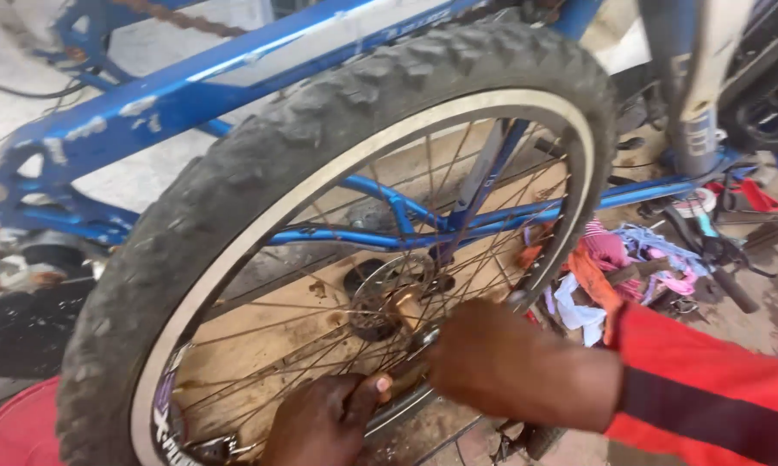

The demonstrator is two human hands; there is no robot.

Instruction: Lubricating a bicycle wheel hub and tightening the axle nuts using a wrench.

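Observation:
A bicycle wheel with a knobby black tyre (260,164) and a silver rim (234,259) fills the view, tilted toward me. Its hub (389,298) with a brake disc sits near the middle, behind thin spokes. My right hand (501,367), in a red sleeve, reaches in from the right and is closed on something small at the axle by the hub; what it grips is hidden. My left hand (324,423) comes up from below and pinches the lower rim between thumb and fingers.
A blue bicycle frame (234,73) stands upside down behind the wheel, with a chain (182,17) at the top. A pile of coloured rags (613,259) and dark tools lie on the ground at right. A second black tyre (18,332) lies at left.

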